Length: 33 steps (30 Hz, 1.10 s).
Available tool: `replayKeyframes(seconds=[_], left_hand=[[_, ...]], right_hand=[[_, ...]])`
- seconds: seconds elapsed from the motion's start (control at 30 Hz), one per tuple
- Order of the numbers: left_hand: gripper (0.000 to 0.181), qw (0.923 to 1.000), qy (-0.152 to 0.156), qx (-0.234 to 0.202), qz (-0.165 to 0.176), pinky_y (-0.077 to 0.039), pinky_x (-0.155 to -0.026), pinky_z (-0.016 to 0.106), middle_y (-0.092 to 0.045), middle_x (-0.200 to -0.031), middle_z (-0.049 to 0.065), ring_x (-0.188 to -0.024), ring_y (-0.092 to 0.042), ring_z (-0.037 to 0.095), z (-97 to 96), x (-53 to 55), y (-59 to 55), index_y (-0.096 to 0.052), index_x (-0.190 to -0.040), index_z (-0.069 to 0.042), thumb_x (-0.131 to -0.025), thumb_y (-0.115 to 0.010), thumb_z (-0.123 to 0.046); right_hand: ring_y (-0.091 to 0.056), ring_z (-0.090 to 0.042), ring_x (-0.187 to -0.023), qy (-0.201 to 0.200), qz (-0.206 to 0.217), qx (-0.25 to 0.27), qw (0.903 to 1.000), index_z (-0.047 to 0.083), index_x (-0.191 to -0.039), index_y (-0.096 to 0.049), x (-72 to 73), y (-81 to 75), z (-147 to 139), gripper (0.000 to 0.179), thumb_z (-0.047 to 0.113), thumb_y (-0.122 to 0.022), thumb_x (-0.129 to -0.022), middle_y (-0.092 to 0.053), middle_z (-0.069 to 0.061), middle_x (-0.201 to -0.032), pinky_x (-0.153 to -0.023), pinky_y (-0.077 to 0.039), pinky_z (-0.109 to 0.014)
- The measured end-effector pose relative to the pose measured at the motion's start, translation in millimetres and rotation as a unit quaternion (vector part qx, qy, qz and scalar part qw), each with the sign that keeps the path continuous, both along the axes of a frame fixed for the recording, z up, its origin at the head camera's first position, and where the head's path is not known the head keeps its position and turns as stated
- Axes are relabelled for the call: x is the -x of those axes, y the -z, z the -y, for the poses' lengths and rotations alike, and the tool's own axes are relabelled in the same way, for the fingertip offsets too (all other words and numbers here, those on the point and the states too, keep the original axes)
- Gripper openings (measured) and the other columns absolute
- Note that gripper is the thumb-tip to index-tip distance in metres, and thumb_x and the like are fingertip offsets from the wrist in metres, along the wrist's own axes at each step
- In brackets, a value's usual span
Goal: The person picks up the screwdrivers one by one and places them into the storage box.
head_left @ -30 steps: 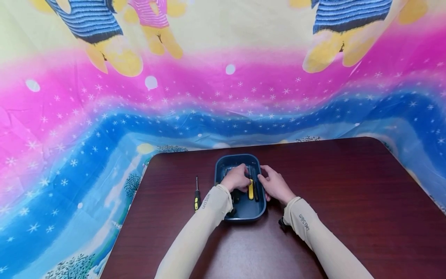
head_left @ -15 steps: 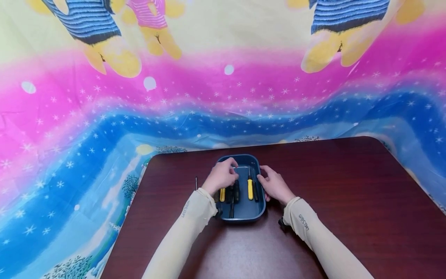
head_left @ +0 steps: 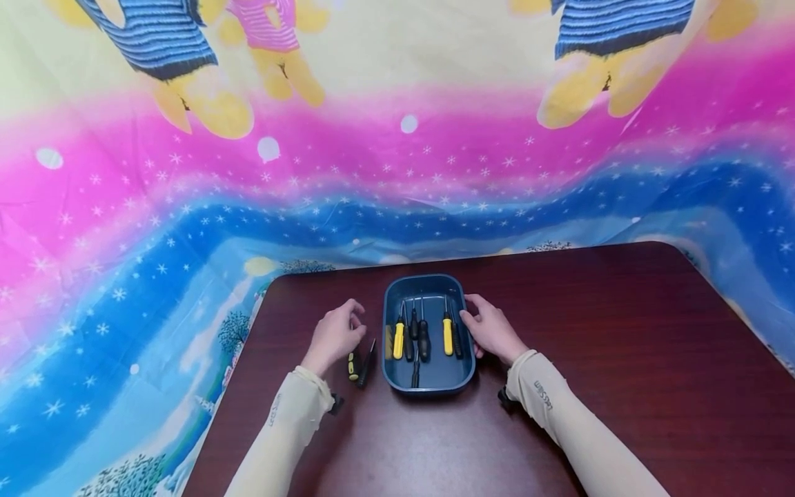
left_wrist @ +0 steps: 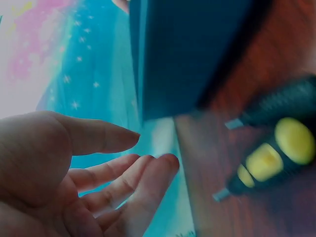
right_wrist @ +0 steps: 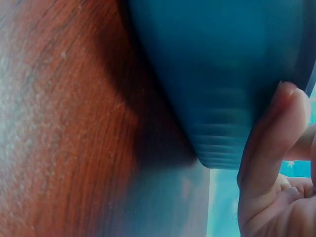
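In the head view my left hand [head_left: 335, 338] hovers just left of the bin, fingers loosely bent with nothing between them. A black-and-yellow screwdriver [head_left: 353, 367] and a slim dark tool [head_left: 367, 366] lie on the table by it. The left wrist view, blurred, shows their handles with short metal ends. My right hand [head_left: 493, 328] holds the right rim of the dark blue plastic bin [head_left: 428, 392]; a finger [right_wrist: 274, 133] lies against its outer wall. Inside are a yellow-handled screwdriver [head_left: 399, 341], another yellow-handled screwdriver [head_left: 448, 337], a black-handled screwdriver [head_left: 424, 342] and other dark tools.
The bin stands on a dark reddish-brown table [head_left: 621, 373] with rounded back corners. A colourful printed cloth [head_left: 373, 152] hangs behind it and down its left side.
My left hand has come up out of the bin and moved left. The slim dark tool now shows beside the black-and-yellow screwdriver. My right hand and the bin stay put.
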<state>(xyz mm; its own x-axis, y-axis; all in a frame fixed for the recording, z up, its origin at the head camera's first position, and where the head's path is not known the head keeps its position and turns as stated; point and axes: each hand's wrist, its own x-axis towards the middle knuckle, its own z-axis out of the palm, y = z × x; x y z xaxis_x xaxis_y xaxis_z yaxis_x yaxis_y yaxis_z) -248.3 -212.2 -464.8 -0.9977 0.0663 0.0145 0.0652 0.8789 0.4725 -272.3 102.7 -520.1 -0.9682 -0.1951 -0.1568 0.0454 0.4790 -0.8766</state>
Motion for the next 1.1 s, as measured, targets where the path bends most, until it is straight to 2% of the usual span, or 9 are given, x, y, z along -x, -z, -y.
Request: replayKeyframes(seconds=[0.17,0.4,0.6,0.77,1.1], left_hand=[[0.031,0.9991,-0.02,0.037,0.012,-0.052,-0.077,0.046,-0.071,-0.095,0.0,-0.083,-0.067,0.021,19.3,-10.6,10.7,-0.066,-0.121,-0.012,-0.093,-0.075,-0.022],[0.036,0.9989,-0.026,0.023,0.031,-0.052,-0.085,0.05,-0.07,-0.098,0.007,-0.089,-0.067,0.026,32.5,-21.2,29.6,-0.063,-0.122,-0.008,-0.093,-0.075,-0.026],[0.038,0.9985,-0.03,0.007,0.045,-0.051,-0.086,0.05,-0.071,-0.094,0.006,-0.086,-0.067,0.024,31.8,-26.6,41.0,-0.063,-0.122,-0.007,-0.092,-0.077,-0.024],[0.037,0.9986,-0.028,0.01,0.043,-0.052,-0.081,0.046,-0.069,-0.086,0.002,-0.08,-0.065,0.02,29.3,-27.9,48.4,-0.063,-0.119,-0.007,-0.09,-0.078,-0.024],[0.036,0.9981,-0.04,-0.009,0.046,-0.05,-0.07,0.038,-0.065,-0.082,0.002,-0.071,-0.06,0.018,24.0,-28.6,53.9,-0.064,-0.119,-0.005,-0.089,-0.077,-0.02]], right_hand=[[-0.058,-0.021,-0.041,0.001,0.002,0.0,1.0,0.013,-0.158,-0.036,0.7,0.1,0,0.051,0.024,-0.05,-0.109,-0.064,-0.012,-0.068,-0.05,-0.056,-0.044],[-0.058,-0.021,-0.041,0.001,0.001,-0.002,1.0,0.013,-0.158,-0.035,0.0,0.0,0,0.052,0.024,-0.049,-0.11,-0.065,-0.011,-0.068,-0.049,-0.056,-0.043],[-0.058,-0.021,-0.041,0.0,0.001,-0.003,1.0,0.013,-0.158,-0.035,-0.2,-0.6,0,0.052,0.024,-0.049,-0.11,-0.064,-0.011,-0.067,-0.049,-0.056,-0.042],[-0.058,-0.022,-0.041,-0.004,0.004,-0.002,1.0,0.012,-0.159,-0.034,-1.1,-1.3,0,0.052,0.024,-0.049,-0.11,-0.064,-0.011,-0.067,-0.049,-0.056,-0.042],[-0.058,-0.021,-0.041,-0.004,0.009,0.002,0.9999,0.013,-0.159,-0.034,-1.1,-2.8,0,0.052,0.024,-0.049,-0.11,-0.064,-0.012,-0.067,-0.049,-0.056,-0.041]])
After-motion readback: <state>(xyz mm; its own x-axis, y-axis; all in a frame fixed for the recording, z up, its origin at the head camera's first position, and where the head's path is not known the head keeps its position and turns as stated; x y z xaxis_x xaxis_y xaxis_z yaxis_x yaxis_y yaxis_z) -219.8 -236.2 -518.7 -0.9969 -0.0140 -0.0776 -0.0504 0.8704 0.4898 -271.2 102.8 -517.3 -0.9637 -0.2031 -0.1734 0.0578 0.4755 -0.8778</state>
